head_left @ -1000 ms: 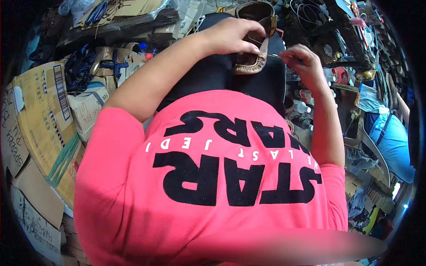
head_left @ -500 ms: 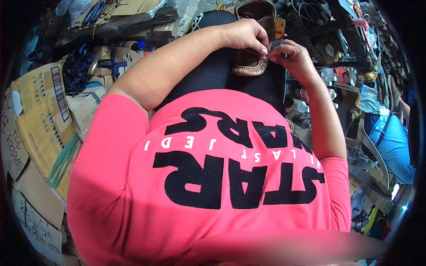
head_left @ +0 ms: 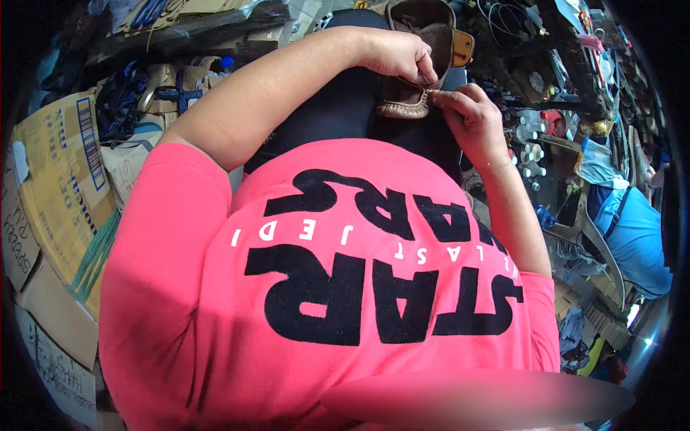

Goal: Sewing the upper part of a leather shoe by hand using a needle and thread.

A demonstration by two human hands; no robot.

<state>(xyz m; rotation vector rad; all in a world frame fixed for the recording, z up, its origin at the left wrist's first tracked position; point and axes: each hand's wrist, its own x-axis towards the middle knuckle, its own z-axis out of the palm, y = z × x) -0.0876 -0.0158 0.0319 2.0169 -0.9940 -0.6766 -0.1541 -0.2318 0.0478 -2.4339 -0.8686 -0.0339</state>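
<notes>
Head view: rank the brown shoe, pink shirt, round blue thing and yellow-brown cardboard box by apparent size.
Largest to smallest:
1. pink shirt
2. yellow-brown cardboard box
3. brown shoe, partly hidden
4. round blue thing

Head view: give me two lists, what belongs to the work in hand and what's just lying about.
In use:
- brown shoe with a gathered toe
- left hand and right hand, fingertips closed at its edge; anything finer they pinch is too small to tell

Lying about:
- yellowish cardboard box
- dark blue plastic bag
- clear bottles
</notes>
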